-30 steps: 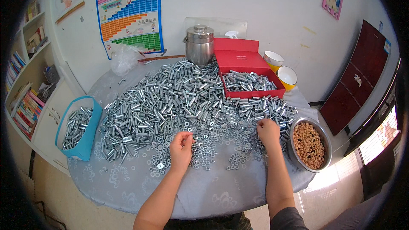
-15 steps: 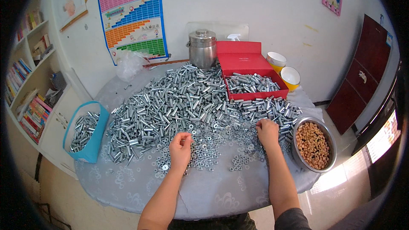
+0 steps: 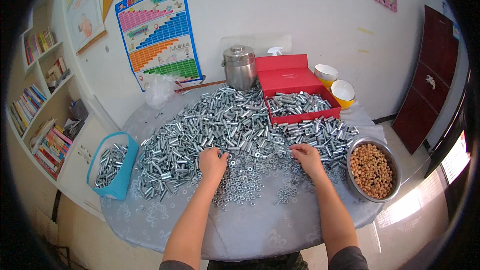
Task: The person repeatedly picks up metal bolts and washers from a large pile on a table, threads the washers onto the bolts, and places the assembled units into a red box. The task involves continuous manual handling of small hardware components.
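My left hand (image 3: pixel 213 164) is over the near side of a big heap of silvery metal sleeves (image 3: pixel 200 132), where it meets a spread of small nuts and washers (image 3: pixel 242 182). Its thumb and forefinger are pinched together; anything between them is too small to make out. To the right, my right hand (image 3: pixel 307 160) hovers at the edge of the same heap. Its fingertips are also drawn together and point left, among shiny parts. I cannot tell what they pinch. Both forearms reach in across the grey tablecloth (image 3: pixel 240 230).
A blue fabric bin (image 3: pixel 121 175) of sleeves stands left. Behind the heap are a steel lidded pot (image 3: pixel 240 72), an open red box (image 3: pixel 305 116) holding sleeves and yellow-and-white bowls (image 3: pixel 343 91). At right a steel bowl (image 3: pixel 395 182) holds brownish round pieces. A plastic bag (image 3: pixel 159 92) lies back left.
My left hand has moved forward to the edge of the sleeves. My right hand has shifted left, fingertips now turned inward. The whole view has tilted slightly upward.
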A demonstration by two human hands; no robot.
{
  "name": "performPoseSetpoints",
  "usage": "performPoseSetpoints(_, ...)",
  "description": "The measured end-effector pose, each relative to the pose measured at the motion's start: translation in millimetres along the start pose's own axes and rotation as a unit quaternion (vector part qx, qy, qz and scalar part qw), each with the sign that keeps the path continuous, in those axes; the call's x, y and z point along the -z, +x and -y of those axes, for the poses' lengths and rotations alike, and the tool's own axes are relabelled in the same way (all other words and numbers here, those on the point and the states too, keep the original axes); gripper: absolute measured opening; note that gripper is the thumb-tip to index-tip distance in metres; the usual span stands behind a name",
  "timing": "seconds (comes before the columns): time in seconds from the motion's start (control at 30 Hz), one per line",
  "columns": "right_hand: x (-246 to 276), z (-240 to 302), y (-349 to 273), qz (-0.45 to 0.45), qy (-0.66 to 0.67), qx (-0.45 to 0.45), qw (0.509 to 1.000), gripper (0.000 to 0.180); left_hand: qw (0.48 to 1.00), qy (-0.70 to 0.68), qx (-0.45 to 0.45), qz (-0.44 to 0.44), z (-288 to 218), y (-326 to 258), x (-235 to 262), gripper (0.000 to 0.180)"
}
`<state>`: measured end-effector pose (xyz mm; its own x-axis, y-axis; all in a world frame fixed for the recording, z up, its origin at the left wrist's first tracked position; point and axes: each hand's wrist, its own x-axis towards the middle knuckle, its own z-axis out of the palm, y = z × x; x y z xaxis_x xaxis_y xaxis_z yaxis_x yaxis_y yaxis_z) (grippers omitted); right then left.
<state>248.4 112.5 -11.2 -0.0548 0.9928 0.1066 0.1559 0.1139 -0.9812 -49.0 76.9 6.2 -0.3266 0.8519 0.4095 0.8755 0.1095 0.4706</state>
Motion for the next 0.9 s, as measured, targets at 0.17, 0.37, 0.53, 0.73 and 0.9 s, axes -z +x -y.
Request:
performPoseSetpoints(0.17,-3.0,6.5,-2.2,0.083,0.181,-0.006,0.980,0.031,0.999,0.029,0.043,0.018,7.5,7.2,-11.9,0.023)
performPoseSetpoints(0.37,-4.4,7.2,-3.4,0.098,0.189,0.011,0.977,0.037,0.999,-0.044,-0.005,0.013,11.8,-0.7,-5.8,0.017)
performPoseSetpoints(0.53,-8.9,9.8,-5.8,0.029,0.086,0.009,0.996,0.025,0.914,-0.389,0.094,0.074,-3.5,-22.2,7.3,0.012)
performPoseSetpoints(0.73,-10.1,26.4,-17.1,0.043,-0.093,0.022,0.994,0.021,0.804,-0.562,0.126,0.149,-23.0,-49.4,15.0,0.024)
performPoseSetpoints(0.9,-13.8,24.1,-16.7,0.029,-0.148,0.100,0.983,0.019,0.786,-0.589,0.102,0.157,-22.4,-59.4,5.4,0.026)
